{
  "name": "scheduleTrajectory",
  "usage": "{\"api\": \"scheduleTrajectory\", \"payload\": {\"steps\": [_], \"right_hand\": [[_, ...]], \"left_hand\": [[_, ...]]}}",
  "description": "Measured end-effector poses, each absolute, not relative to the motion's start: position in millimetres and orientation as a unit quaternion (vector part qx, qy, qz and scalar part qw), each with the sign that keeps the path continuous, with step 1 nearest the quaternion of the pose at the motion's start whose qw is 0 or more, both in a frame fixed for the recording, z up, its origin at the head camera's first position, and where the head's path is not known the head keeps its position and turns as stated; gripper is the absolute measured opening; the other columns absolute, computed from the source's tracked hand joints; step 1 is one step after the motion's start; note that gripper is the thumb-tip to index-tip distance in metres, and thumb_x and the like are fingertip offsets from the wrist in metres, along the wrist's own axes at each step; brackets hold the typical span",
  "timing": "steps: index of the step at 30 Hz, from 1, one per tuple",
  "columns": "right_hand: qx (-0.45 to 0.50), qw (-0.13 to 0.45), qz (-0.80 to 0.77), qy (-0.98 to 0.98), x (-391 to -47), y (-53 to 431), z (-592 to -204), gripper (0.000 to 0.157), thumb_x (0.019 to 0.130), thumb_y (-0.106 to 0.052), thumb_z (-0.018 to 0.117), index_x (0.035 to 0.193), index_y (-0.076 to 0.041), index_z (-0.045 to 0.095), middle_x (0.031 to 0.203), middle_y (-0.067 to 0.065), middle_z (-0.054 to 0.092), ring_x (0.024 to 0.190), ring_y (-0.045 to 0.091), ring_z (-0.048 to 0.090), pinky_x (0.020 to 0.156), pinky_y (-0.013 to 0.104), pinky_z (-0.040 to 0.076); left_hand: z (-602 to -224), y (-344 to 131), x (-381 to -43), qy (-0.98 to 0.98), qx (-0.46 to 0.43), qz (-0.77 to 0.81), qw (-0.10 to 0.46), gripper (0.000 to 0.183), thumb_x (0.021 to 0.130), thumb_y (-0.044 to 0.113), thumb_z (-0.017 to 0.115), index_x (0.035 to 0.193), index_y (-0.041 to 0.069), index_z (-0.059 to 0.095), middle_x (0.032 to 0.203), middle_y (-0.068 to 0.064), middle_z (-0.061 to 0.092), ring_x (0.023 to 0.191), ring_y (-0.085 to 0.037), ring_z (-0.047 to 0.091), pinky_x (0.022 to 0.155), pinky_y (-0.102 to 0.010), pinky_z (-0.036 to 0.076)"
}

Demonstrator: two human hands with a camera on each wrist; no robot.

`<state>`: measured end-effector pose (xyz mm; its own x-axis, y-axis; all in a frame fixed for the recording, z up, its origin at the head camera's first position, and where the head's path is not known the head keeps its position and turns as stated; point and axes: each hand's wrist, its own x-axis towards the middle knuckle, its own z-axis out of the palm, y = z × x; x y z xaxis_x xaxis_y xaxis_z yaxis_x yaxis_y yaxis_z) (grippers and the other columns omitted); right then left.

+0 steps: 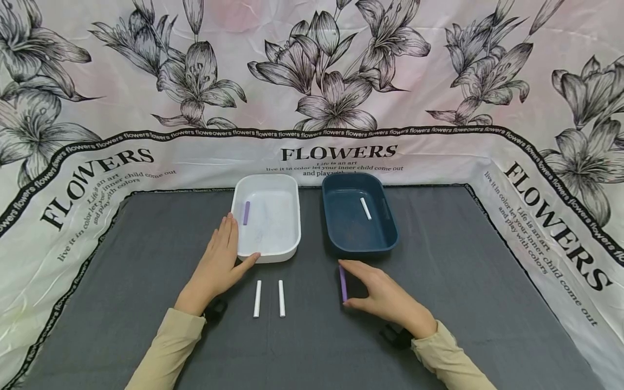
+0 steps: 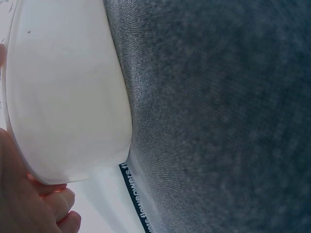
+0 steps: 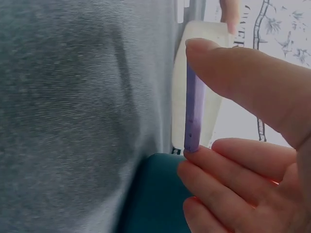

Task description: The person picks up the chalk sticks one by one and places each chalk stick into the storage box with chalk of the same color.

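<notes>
Between thumb and fingertips my right hand (image 1: pixel 387 295) pinches a purple chalk stick (image 3: pixel 193 111) by its two ends, just in front of the dark blue tray (image 1: pixel 361 246). My left hand (image 1: pixel 219 262) rests against the left side and near-left corner of the white tray (image 1: pixel 292 244), thumb at its front rim. A purple chalk stick (image 1: pixel 246 213) lies in the white tray, and a white chalk stick (image 1: pixel 365 208) in the blue one. Two more white sticks, a left one (image 1: pixel 257 299) and a right one (image 1: pixel 281 298), lie on the cloth before the white tray.
Grey cloth (image 1: pixel 302 346) covers the work surface. A white border printed with lettering (image 1: pixel 339 153) and flowers runs round its back and sides. The two trays stand side by side with a narrow gap between them.
</notes>
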<state>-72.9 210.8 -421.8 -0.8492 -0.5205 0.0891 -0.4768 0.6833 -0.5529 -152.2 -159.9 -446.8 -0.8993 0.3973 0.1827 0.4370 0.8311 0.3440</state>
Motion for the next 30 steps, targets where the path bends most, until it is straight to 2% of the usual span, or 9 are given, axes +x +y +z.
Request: {"api": "scheduleTrajectory", "payload": {"steps": [30], "right_hand": [[-0.281, -0.009, -0.330, 0.901, -96, 187, -388, 0.081, 0.079, -0.023, 0.086, 0.148, -0.005, 0.046, 0.147, 0.008, 0.050, 0.135, 0.025, 0.047, 0.109, 0.046, 0.040]], "left_hand": [[-443, -158, -149, -0.956, -0.216, -0.190, 0.052, 0.099, 0.098, 0.057, 0.051, 0.154, -0.011, 0.006, 0.163, -0.026, 0.001, 0.150, -0.039, 0.003, 0.118, -0.057, 0.014]]}}
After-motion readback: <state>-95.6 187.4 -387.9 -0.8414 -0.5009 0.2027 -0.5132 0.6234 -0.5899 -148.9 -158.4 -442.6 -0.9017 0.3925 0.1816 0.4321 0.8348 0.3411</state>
